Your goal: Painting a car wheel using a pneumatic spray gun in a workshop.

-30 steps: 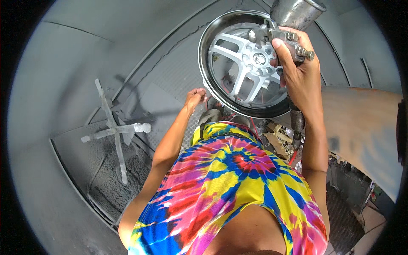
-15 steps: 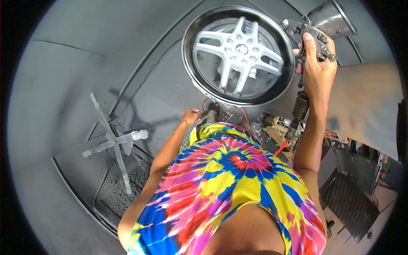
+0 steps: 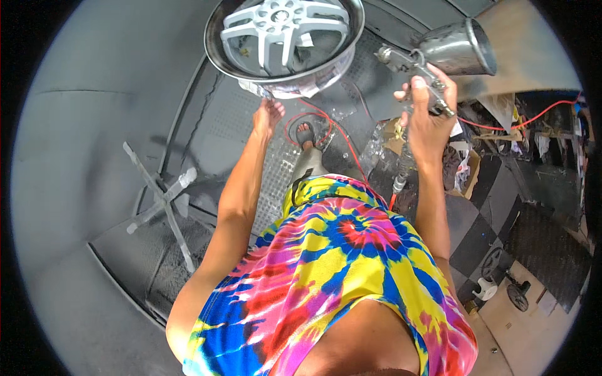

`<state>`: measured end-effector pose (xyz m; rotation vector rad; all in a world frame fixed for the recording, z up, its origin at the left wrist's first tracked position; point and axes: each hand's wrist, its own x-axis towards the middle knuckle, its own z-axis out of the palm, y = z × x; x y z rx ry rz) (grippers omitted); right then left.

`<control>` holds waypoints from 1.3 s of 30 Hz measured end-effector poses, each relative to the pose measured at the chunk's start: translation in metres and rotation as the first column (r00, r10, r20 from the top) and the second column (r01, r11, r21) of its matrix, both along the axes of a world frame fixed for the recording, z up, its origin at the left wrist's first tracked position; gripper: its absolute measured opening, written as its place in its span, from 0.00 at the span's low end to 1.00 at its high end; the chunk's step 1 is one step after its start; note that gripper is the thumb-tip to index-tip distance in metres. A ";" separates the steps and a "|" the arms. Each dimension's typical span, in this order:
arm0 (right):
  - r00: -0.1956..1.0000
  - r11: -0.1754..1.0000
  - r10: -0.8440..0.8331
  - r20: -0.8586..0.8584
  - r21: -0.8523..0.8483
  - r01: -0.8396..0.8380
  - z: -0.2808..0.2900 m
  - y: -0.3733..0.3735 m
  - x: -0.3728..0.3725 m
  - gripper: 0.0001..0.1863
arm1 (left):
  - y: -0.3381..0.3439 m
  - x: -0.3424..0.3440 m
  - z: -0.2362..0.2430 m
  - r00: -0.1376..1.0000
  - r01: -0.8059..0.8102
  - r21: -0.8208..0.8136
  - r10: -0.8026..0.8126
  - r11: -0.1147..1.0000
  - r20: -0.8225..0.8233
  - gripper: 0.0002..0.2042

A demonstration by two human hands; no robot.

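Observation:
A spray gun (image 3: 426, 88) with a metal cup (image 3: 461, 49) on top is gripped in my right hand (image 3: 431, 125), fingers wrapped about its body. Its nozzle points left toward a car wheel rim (image 3: 276, 34), a short gap away. The rim has silver double spokes and a dark outer lip; its far edge is cut off by the picture. Just below its near side is my left hand (image 3: 268, 119), fingers partly bent and apart, holding nothing I can see. Whether a fingertip touches the rim's underside I cannot tell. A red air hose (image 3: 348, 144) lies on the floor.
A grey-coated cross-shaped stand (image 3: 164, 197) stands at the left by the booth wall (image 3: 75, 138). My foot (image 3: 305, 135) is beside the looped hose. Boxes and clutter (image 3: 464, 169) lie at the right, near a dark mat (image 3: 545, 250).
The wheel rim now appears farther up and left in the view. My right hand with the spray gun has shifted left and lower; my left hand has risen toward the rim and its fingers have loosened.

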<state>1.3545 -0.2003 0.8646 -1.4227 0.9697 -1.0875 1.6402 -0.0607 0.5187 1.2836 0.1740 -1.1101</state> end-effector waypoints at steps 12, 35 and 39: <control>0.977 0.980 0.196 0.084 -0.044 -0.192 -0.024 -0.012 0.036 0.18 | -0.095 0.004 0.090 0.961 -0.247 -0.086 0.233 0.965 -0.151 0.22; 0.978 0.993 0.118 0.169 -0.015 -0.117 -0.031 -0.040 0.004 0.22 | -0.014 0.045 0.072 0.978 0.152 0.059 -0.159 0.987 0.138 0.18; 0.986 0.983 0.102 0.131 -0.165 -0.080 -0.047 -0.070 0.014 0.18 | 0.019 0.149 0.022 0.970 -0.190 -0.223 0.217 0.956 0.105 0.21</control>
